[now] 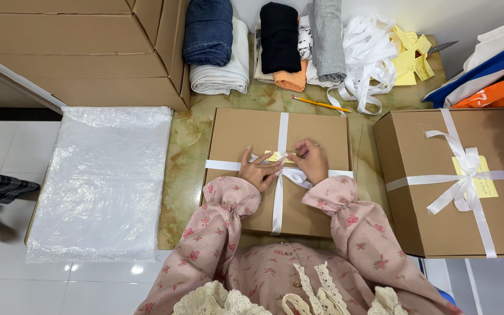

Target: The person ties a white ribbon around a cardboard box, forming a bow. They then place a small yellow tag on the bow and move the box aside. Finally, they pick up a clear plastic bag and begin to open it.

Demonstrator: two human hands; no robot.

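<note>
Item: flat brown cardboard box [246, 131], closed, lying on the marbled green tabletop [185, 157] directly in front of the person. White ribbon [283, 125] already runs lengthwise and crosswise over the lid, crossing near the middle; a small yellow note [277, 156] sits at the crossing. Left hand [258, 170] rests on the lid just left of the crossing, fingers pinched together on the ribbon at the knot; right hand [310, 160] sits just right of it, fingers likewise closed on the ribbon (how firmly either grips cannot be told). Status, as judged: wrapping laid, bow [294, 175] partly formed, its loops small and uneven, so the tie looks unfinished. Reference piece: second box [415, 192] to the right, near but apart, fully ribboned with a full white bow [465, 181] over a yellow note, apparently complete. Supplies at the far edge: folded cloths in blue, white, black, orange and grey [275, 41], loose coil of white ribbon [368, 52], yellow paper slips [409, 58], pencil [320, 104], scissors [441, 46]. Left of the table: bubble wrap sheet [100, 181]; large cartons [77, 46] behind it.
</note>
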